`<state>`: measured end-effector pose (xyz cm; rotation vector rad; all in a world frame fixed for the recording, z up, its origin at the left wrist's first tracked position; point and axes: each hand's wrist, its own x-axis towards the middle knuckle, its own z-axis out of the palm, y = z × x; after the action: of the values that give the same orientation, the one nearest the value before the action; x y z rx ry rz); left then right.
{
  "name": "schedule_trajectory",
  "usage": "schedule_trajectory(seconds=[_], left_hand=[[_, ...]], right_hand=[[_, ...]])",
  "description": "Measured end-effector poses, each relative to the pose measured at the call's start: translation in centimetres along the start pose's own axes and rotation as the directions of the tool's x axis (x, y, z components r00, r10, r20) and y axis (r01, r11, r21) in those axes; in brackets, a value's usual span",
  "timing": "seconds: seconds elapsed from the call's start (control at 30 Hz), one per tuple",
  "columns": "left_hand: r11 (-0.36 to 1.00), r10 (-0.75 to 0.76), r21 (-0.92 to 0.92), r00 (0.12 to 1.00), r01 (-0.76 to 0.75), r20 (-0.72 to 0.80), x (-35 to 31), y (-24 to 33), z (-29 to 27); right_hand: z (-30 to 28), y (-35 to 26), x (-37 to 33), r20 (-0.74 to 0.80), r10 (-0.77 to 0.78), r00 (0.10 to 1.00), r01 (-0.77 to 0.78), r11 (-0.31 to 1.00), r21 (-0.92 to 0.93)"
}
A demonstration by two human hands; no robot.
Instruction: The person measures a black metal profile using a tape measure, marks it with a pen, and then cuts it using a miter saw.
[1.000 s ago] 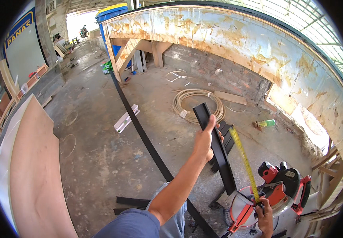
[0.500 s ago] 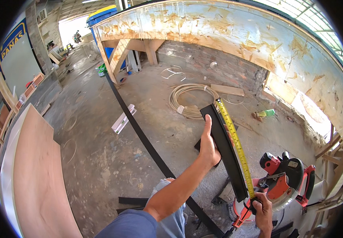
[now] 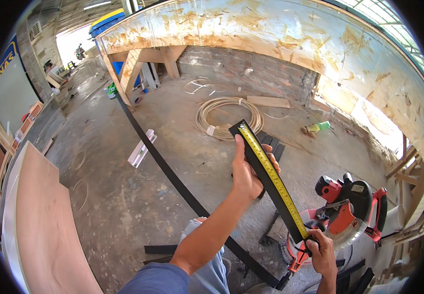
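Observation:
My left hand (image 3: 246, 180) is closed around a short black flat strip (image 3: 269, 191), thumb along its near side and fingertips showing at the far edge. A yellow measuring tape blade (image 3: 271, 171) lies lengthwise along the strip's face, its end at the strip's far tip. At the near end, my right hand (image 3: 323, 252) grips the tape measure, whose dark case is mostly hidden by the fingers. Several more black strips (image 3: 276, 151) show on the floor behind the held one. A red and black power saw (image 3: 351, 210) stands close to my right hand.
A long black strip (image 3: 165, 169) crosses the floor diagonally. Beyond my hands lie a cable coil (image 3: 203, 116), a pale board (image 3: 268, 101) and a green bottle (image 3: 322, 126). A white and pink bar (image 3: 142, 148) rests left; a wooden panel (image 3: 40, 220) stands at far left.
The tape blade, earlier raised beside the strip's right edge, now lies over its face. Both hands and the strip have shifted slightly left in the view.

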<state>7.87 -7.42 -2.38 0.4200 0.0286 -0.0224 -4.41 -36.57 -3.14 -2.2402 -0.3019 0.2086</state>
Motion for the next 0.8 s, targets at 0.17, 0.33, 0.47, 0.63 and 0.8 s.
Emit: schedule_trajectory(seconds=[0.17,0.33,0.47,0.63,0.8], left_hand=[[0.999,0.026,0.021,1.0,-0.026,0.005,0.0,0.6,-0.7],[1.0,0.02,0.023,1.0,-0.02,-0.005,-0.2,0.5,-0.2],[0.999,0.032,0.026,0.997,-0.031,-0.075,-0.5,0.4,0.7],[0.998,0.006,0.058,0.998,-0.003,-0.062,-0.5,0.0,0.3],[0.995,0.048,0.083,0.998,-0.046,-0.028,-0.7,-0.5,0.4]], right_hand=[[0.1,-0.1,0.4,0.019,-0.014,1.0,0.014,1.0,-0.01],[-0.1,-0.3,0.4,0.006,-0.021,1.0,0.021,1.0,-0.013],[-0.3,-0.3,0.3,0.012,-0.008,1.0,0.009,0.999,-0.038],[-0.4,-1.2,0.1,0.001,-0.02,1.0,0.02,0.999,-0.035],[-0.3,-1.1,0.0,-0.028,-0.117,0.993,0.115,0.992,-0.053]])
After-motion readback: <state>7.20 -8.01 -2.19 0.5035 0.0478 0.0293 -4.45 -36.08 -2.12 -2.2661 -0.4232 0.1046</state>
